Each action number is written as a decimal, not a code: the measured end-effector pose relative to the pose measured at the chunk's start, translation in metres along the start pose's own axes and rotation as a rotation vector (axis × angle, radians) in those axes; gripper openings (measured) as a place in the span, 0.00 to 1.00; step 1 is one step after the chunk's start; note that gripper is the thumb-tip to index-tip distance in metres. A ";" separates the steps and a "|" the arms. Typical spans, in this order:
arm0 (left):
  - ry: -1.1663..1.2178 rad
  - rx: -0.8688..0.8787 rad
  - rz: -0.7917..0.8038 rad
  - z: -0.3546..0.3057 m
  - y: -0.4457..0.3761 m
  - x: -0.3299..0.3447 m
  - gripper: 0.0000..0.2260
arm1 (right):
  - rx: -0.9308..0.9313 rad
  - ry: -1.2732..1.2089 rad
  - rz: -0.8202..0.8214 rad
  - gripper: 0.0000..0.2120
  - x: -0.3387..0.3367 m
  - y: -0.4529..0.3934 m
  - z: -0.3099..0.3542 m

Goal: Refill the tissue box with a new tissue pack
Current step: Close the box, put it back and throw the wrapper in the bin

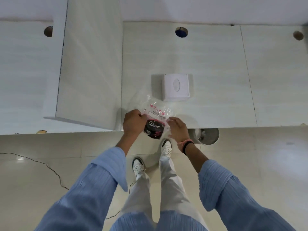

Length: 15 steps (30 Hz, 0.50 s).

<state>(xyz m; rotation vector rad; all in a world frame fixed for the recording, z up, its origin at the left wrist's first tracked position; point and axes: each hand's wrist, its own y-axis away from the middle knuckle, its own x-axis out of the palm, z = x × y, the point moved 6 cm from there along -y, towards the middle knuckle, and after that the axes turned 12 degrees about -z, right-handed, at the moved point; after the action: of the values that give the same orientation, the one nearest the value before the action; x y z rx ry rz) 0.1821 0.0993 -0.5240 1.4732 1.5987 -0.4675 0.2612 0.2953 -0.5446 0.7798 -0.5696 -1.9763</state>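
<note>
A white square tissue box (pixel 176 87) with an oval slot on top stands on the white desk (pixel 208 72). Just in front of it, at the desk's near edge, lies a clear crinkled plastic tissue pack wrapper (pixel 155 110) with pink dots and a dark "Dove" label at its near end. My left hand (pixel 134 123) pinches the wrapper's left side. My right hand (pixel 179 129) touches its right side with fingers spread. I cannot tell whether tissues are inside the wrapper.
A tall white partition panel (pixel 90 64) stands on the desk to the left. Round cable holes (pixel 181 32) sit along the desk's back. A waste bin (pixel 207 135) stands on the floor under the desk edge. A black cable (pixel 48 167) trails across the floor.
</note>
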 end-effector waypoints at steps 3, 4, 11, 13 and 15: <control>0.448 -0.185 0.171 -0.002 0.038 0.000 0.08 | 0.018 -0.204 0.112 0.17 0.003 0.022 -0.004; 0.557 -0.264 0.276 -0.004 0.050 0.003 0.06 | 0.010 -0.244 0.148 0.16 0.004 0.029 -0.006; 0.316 0.312 0.267 -0.022 0.090 -0.002 0.31 | -0.054 -0.193 -0.109 0.12 -0.033 0.048 -0.031; 0.252 0.566 0.435 -0.038 0.110 0.004 0.35 | 0.024 -0.246 -0.102 0.12 -0.040 0.055 -0.033; 0.319 0.535 0.668 -0.042 0.125 0.016 0.31 | 0.088 -0.353 -0.088 0.09 -0.045 0.059 -0.033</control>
<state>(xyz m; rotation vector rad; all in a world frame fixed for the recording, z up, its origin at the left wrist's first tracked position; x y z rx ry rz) 0.2858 0.1691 -0.4789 2.4654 1.1323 -0.2823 0.3362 0.3032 -0.5158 0.5166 -0.8461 -2.1991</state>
